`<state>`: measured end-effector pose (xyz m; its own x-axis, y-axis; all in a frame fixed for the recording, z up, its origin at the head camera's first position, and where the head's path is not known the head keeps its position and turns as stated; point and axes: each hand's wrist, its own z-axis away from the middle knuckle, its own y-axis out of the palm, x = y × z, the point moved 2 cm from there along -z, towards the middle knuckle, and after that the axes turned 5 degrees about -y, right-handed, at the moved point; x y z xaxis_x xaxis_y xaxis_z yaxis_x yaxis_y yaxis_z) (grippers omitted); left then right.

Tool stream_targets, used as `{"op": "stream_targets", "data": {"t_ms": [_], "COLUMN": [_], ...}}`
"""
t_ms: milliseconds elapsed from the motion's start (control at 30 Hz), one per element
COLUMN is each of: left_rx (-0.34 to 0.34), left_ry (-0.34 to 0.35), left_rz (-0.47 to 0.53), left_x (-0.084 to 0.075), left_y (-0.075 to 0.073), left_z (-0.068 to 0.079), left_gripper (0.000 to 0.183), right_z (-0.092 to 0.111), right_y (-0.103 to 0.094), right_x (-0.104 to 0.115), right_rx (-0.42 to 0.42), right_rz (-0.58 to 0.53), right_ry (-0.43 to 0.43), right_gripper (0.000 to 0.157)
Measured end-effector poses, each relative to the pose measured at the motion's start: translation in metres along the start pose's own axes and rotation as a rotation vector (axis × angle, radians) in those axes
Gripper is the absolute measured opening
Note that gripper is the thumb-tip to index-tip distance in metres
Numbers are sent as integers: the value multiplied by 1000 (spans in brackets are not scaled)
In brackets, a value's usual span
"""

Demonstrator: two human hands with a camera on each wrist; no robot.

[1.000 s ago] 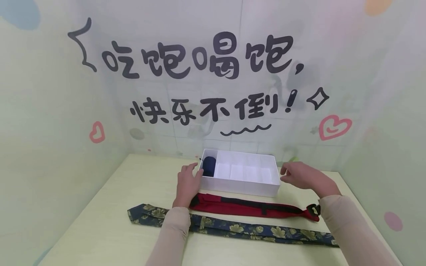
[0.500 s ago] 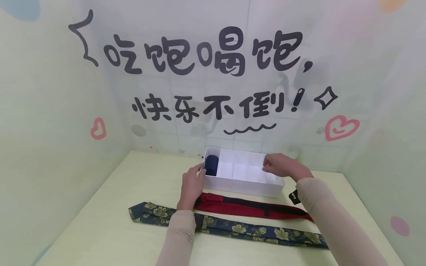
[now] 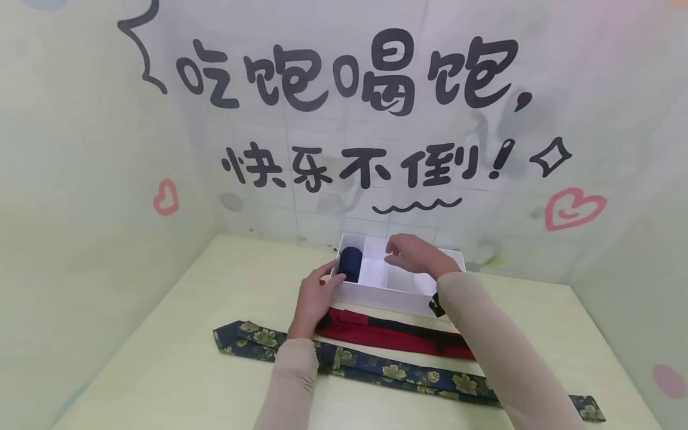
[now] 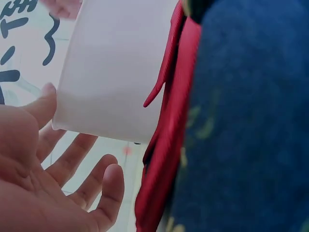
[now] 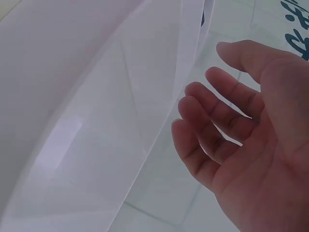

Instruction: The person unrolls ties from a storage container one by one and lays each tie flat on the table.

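A white divided storage box (image 3: 390, 294) stands near the back wall, with a dark navy roll (image 3: 350, 263) in its leftmost compartment. My left hand (image 3: 316, 298) is at the box's left end, thumb at the front rim. Its fingers are loosely spread beside the end wall in the left wrist view. Above the middle compartments hangs my right hand (image 3: 414, 254), its fingers loosely bent with nothing between them, as the right wrist view shows. In front of the box lies a red necktie (image 3: 392, 335), partly covered by my right sleeve. Nearer is a navy necktie with gold flowers (image 3: 394, 371).
Both neckties lie on the pale yellow table (image 3: 177, 358), with my forearms crossing over the flowered one. A black clip-like piece (image 3: 436, 306) shows beside my right sleeve. Behind the box rises a printed wall curtain (image 3: 301, 131) with large dark characters.
My right hand has moved left, from beside the box's right end to above its middle compartments. My left hand stays at the left end. The whole head view has shifted slightly.
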<state>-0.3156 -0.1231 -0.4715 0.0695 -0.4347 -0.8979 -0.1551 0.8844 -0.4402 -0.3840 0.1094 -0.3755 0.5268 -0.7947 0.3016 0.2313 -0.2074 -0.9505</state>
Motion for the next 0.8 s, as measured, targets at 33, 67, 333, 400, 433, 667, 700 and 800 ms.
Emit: {"op": "stream_targets", "data": {"t_ms": [33,67,333,400,433,667,700,800], "left_rx": [1,2,42,38,32,15,19,26], "left_ry": [-5,-12,-38,-36,-38,-43,-42,-42], "left_rz": [6,13,44,37,34,17,17,18], "left_x": [0,1,0,0,1,2,2,1], "left_y": [0,-1,-3,-3,-4,-6,-6,-4], "left_z": [0,0,1,1,1,0,0,0], "left_gripper": [51,52,57,57,57,58,58,58], "right_z": [-5,-10,-35,-38,-41,-52,-53,-56], "right_y": [2,4,18,21,23,34,36,40], "right_x": [3,6,32,37,39,43,42,40], "right_rx": [-7,-12,-51,-50,-48,-19,-12,9], "right_rz": [5,13,79,91,103,154,156,169], "right_ry": [-15,-27,-98,-121,-132,-144,-130,-87], "right_gripper": [30,31,32,32,33,42,44,51]}}
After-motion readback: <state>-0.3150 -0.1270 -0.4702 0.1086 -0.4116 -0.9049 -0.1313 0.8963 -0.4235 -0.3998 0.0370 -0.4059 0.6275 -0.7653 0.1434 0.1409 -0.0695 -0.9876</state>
